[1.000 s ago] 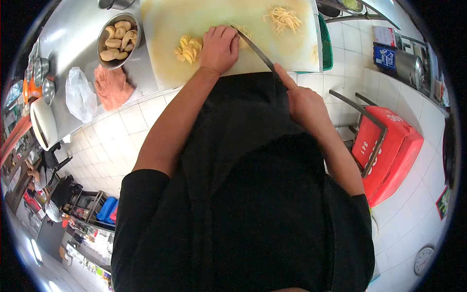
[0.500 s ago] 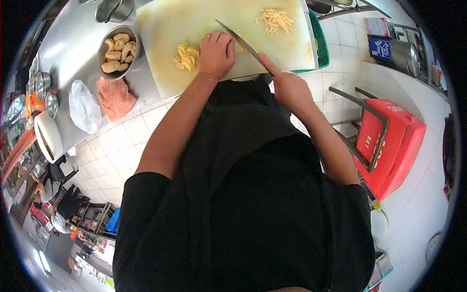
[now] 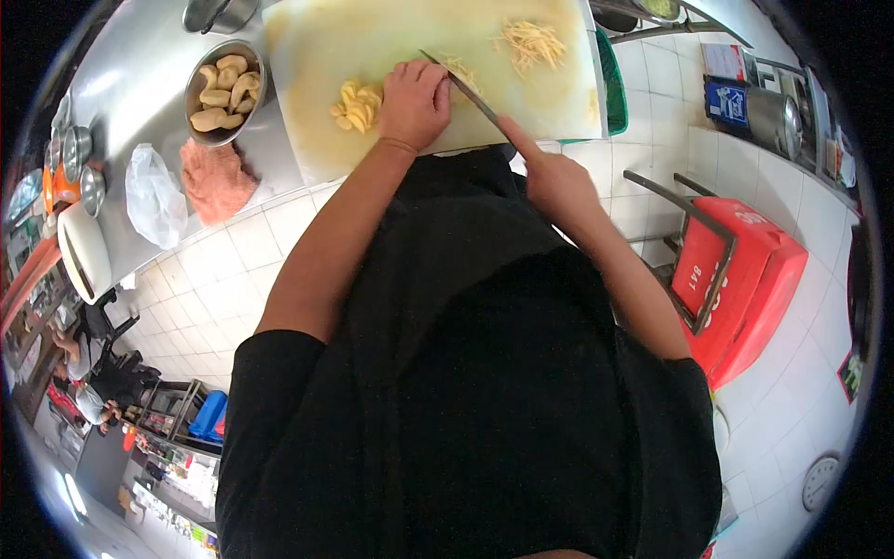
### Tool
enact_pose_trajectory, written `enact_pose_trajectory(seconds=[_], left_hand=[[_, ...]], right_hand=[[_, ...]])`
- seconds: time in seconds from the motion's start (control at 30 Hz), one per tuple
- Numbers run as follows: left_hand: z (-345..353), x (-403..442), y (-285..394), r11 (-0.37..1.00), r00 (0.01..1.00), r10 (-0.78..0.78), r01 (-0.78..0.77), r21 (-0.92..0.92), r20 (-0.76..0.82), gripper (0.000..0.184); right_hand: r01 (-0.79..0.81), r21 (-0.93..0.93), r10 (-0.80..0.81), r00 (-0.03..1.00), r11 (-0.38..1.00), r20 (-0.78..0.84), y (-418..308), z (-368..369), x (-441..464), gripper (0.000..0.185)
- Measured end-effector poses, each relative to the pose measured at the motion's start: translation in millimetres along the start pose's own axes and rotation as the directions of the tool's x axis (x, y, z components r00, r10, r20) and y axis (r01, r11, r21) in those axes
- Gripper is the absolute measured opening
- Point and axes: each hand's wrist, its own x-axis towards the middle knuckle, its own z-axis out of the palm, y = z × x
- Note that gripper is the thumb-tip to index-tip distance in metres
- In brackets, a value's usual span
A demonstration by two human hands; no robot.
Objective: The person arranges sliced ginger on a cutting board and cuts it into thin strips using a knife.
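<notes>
My right hand (image 3: 562, 186) is closed round the handle of a kitchen knife (image 3: 475, 101), its blade slanting up and left over the cutting board (image 3: 307, 47). Against the blade, my left hand (image 3: 415, 104) presses down with curled fingers on ginger, mostly hidden beneath them. Fresh ginger shreds (image 3: 460, 74) lie just beyond the blade. Left of my left hand sits a small pile of ginger slices (image 3: 356, 105). A larger heap of ginger shreds (image 3: 531, 45) rests toward the board's far right.
A metal bowl (image 3: 199, 130) of peeled ginger pieces stands left of the board, beside an orange cloth (image 3: 216, 182) and a clear plastic bag (image 3: 155, 200). Right of the board is a green basket (image 3: 615, 98). A red box (image 3: 745, 279) stands on the right. People (image 3: 93, 401) are far left.
The knife blade has shifted a little toward my left hand, and more shreds show beyond it. My left hand stays in nearly the same place. The whole view has tilted slightly.
</notes>
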Motion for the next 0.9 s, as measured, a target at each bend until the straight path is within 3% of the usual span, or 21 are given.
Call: enact_pose_trajectory(seconds=[0.1,0.3,0.4,0.7,0.8,0.9], left_hand=[[-1,3,1,1.0,1.0,-0.004,0.003,0.006,0.003,0.011],[-2,2,1,1.0,1.0,-0.001,0.001,0.009,0.001,0.011],[-4,3,3,1.0,1.0,0.005,-0.005,-0.004,-0.007,0.01],[-4,3,2,1.0,1.0,-0.002,0.002,-0.011,0.001,0.009],[-1,3,2,1.0,1.0,-0.002,0.002,-0.009,0.0,0.009],[-3,2,1,1.0,1.0,0.004,-0.004,-0.016,0.006,0.009]], right_hand=[[-0.016,0.039,0.018,0.999,0.999,-0.051,-2,21,28,0.075],[0.001,0.023,0.0,1.0,1.0,-0.029,-9,-4,11,0.076],[0.005,-0.018,-0.005,1.0,1.0,0.024,-5,-18,-9,0.094],[-0.042,-0.004,0.043,0.998,0.999,0.055,-5,-9,-5,0.091],[-0.006,0.08,0.008,1.0,0.997,-0.028,-1,21,26,0.092],[0.008,0.06,-0.006,0.999,0.998,-0.032,-2,17,30,0.076]])
